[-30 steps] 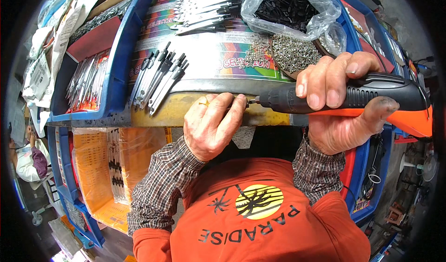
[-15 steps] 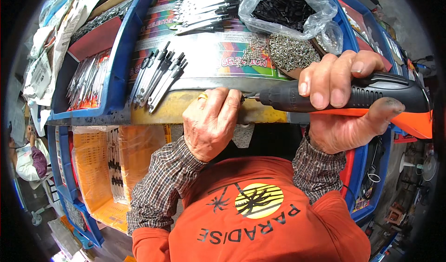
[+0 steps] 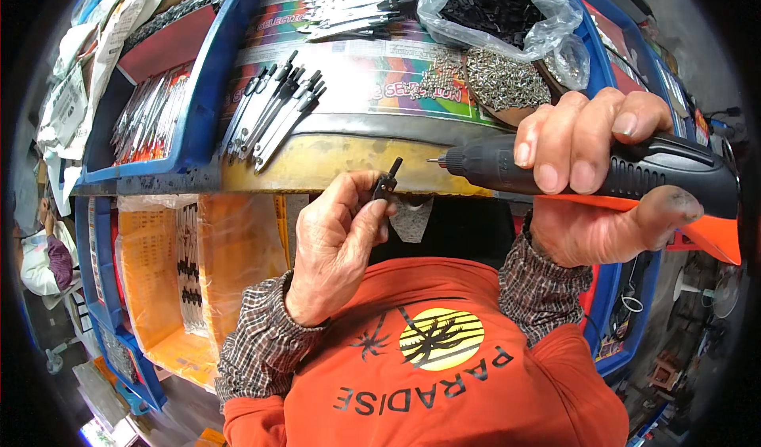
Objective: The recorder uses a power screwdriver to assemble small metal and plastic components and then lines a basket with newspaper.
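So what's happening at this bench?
A person in a red-orange top is working by hand. Their left grip pinches a small black part near the yellow bench edge. The right grip holds a black-and-orange handheld power driver, its thin metal tip pointing left, clear of the part. Slim silver-and-black tools lie on the bench at left; small shiny metal pieces are heaped at right, beside a clear plastic bag of black parts.
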A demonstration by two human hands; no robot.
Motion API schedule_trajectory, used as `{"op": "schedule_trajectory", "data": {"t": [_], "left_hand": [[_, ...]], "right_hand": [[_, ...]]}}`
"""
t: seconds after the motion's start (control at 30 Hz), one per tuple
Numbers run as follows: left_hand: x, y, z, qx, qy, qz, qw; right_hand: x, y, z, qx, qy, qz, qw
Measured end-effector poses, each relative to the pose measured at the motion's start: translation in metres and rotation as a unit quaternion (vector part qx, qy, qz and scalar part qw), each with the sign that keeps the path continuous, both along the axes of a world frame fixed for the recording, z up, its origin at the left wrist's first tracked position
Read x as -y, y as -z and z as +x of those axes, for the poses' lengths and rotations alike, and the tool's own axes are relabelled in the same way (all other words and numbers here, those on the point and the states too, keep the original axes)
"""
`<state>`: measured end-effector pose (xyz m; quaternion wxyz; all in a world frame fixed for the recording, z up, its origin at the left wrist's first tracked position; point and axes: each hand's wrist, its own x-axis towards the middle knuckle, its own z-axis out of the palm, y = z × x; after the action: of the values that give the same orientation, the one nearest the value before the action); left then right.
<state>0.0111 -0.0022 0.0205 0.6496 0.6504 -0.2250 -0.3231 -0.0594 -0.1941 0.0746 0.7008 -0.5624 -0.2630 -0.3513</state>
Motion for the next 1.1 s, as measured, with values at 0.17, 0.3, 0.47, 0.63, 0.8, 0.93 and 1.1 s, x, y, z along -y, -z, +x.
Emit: {"op": "schedule_trajectory", "data": {"t": [0.17,0.3,0.47,0.63,0.8,0.93,1.1], "left_hand": [[-0.007,0.005,-0.004,-0.101,-0.012,-0.05,0.994],[-0.012,0.017,-0.007,-0.11,-0.039,-0.088,0.989],[-0.009,0.019,-0.012,-0.167,-0.07,-0.106,0.978],[-0.007,0.014,-0.014,-0.264,-0.062,-0.122,0.955],[-0.005,0.012,-0.012,-0.331,-0.044,-0.111,0.936],[0.0,0.012,-0.011,-0.343,-0.057,-0.115,0.93],[0.002,0.018,-0.012,-0.326,-0.07,-0.087,0.939]], "right_hand": [[-0.006,0.002,0.004,-0.013,-0.011,-0.022,1.0],[-0.009,0.003,0.006,-0.015,-0.011,-0.043,0.999],[-0.01,0.006,0.01,-0.024,-0.037,-0.05,0.998],[-0.017,0.005,0.012,-0.027,-0.043,-0.062,0.997],[-0.018,0.005,0.013,-0.032,-0.052,-0.077,0.995],[-0.019,0.005,0.015,-0.032,-0.062,-0.084,0.994],[-0.021,0.0,0.017,-0.04,-0.083,-0.121,0.988]]}}
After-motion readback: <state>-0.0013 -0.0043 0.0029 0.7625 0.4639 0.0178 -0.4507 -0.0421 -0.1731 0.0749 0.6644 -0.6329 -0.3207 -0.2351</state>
